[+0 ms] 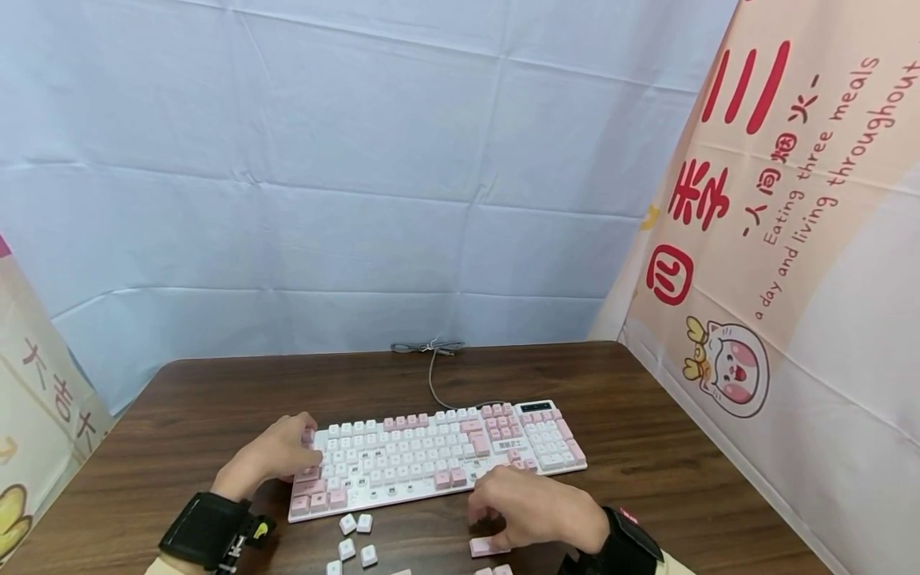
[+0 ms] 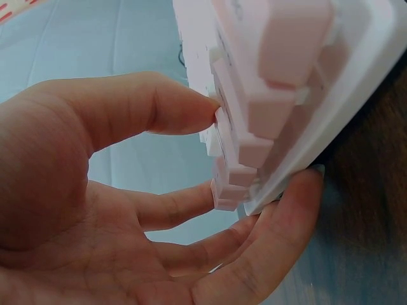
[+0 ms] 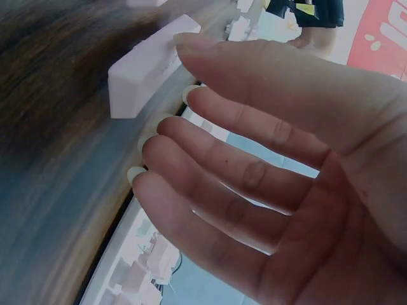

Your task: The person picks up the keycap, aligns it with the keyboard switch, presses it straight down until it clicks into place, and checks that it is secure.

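A white and pink keyboard lies slightly slanted on the table, with bare switches among its lower rows. My left hand grips its left end; in the left wrist view the thumb meets a pink key and other fingers reach round the edge. In front of the keyboard, my right hand is lowered to the table over a long pink keycap. Its thumb tip touches or nearly touches one end of the keycap. The other fingers are bent loosely, apart from the keycap.
Several loose white keycaps lie before the keyboard, and more pink keycaps show at the bottom edge. A bundled grey cable sits at the back of the brown table. Cloths hang behind and at both sides.
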`<state>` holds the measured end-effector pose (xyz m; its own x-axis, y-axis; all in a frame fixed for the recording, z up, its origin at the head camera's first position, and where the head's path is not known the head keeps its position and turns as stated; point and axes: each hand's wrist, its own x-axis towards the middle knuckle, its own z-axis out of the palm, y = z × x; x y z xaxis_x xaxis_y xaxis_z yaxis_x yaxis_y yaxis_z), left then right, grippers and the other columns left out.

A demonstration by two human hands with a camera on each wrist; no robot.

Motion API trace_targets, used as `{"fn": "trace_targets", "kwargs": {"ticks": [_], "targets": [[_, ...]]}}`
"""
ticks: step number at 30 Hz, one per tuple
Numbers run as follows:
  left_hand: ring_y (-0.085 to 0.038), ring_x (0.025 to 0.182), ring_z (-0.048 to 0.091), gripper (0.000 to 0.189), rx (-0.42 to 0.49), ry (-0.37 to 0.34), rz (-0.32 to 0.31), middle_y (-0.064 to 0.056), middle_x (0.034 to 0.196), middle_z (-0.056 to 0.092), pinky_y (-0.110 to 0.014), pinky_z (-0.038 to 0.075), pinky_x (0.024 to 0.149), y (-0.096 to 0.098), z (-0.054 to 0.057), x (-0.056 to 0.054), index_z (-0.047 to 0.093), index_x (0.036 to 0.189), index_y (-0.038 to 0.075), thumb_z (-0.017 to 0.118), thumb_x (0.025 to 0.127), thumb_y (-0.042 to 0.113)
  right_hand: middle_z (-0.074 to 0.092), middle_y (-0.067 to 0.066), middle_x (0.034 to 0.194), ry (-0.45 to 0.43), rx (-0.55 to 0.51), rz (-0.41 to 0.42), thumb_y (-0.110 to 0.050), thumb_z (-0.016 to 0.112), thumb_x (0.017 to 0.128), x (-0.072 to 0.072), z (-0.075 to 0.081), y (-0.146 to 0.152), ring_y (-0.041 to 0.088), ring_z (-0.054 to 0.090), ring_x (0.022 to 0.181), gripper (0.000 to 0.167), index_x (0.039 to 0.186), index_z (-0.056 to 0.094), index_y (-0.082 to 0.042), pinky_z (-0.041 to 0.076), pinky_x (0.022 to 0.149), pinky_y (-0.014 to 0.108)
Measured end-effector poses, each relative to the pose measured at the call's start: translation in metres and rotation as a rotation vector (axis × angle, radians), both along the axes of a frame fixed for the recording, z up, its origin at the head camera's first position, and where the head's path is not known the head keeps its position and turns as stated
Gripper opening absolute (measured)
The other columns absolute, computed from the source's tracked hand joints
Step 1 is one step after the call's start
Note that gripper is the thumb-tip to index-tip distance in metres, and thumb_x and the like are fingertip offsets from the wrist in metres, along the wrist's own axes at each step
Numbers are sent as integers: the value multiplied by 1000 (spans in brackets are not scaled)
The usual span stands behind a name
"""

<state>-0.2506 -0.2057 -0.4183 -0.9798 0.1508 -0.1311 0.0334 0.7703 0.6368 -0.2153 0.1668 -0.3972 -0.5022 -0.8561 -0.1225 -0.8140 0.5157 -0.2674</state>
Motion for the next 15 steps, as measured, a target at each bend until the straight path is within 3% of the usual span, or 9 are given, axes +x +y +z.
{"fn": "trace_targets", "kwargs": {"ticks": [9, 15], "targets": [[-20, 67, 53, 57, 11, -4, -7, -21, 108, 54, -34, 44, 58, 0, 0, 0, 49, 134, -14, 72, 88, 9, 67, -13, 77, 19, 7, 20, -9, 86, 77, -1, -4, 0, -8, 54, 68, 19, 89, 75, -20, 39, 63, 4], [-20, 72, 55, 57, 2, 0, -12, -21, 109, 56, -33, 46, 59, -1, 1, -1, 49, 134, -14, 73, 88, 9, 65, -11, 72, 21, 10, 17, -5, 83, 79, -2, -5, 0, -10, 48, 63, 18, 83, 73, -19, 37, 59, 5]]}}
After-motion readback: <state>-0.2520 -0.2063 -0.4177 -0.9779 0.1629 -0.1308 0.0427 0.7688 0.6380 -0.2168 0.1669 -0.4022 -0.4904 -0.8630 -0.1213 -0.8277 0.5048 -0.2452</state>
